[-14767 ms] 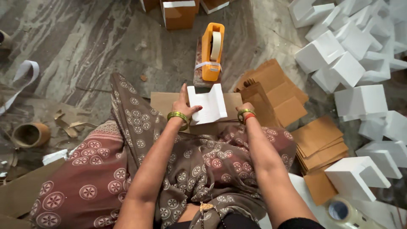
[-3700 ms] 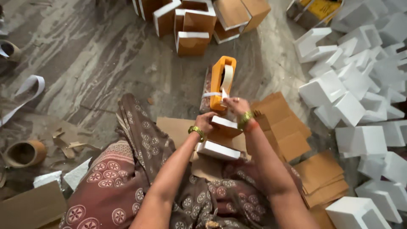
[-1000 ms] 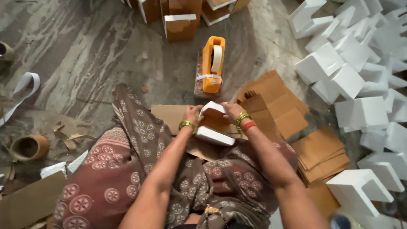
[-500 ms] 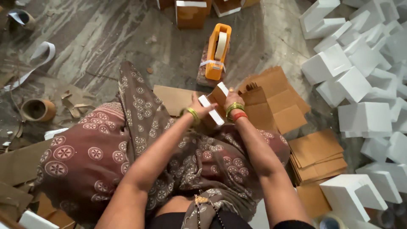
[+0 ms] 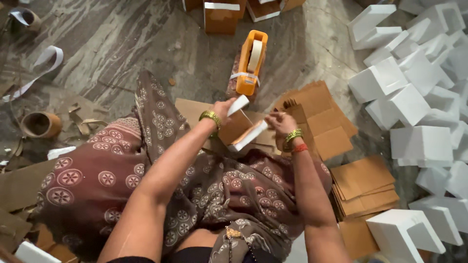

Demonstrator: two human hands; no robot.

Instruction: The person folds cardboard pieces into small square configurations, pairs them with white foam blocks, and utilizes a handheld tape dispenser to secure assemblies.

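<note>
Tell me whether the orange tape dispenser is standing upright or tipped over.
Upright: the orange tape dispenser stands on its base on the floor, white roll set in its top.

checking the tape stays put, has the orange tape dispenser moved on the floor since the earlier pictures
No. The orange tape dispenser stands by the same flat cardboard stack; only the head camera shifted.

The small cardboard box (image 5: 237, 127) partly hides the left hand (image 5: 223, 108), so its fingers cannot be made out. The right hand (image 5: 280, 122) is motion-blurred, its grip unclear. At twelve o'clock the taped cartons (image 5: 222, 14) are cut by the top edge. At three o'clock the white foam pieces (image 5: 414, 97) run off-frame. At eleven o'clock a tape roll (image 5: 25, 15) is cropped.
</note>
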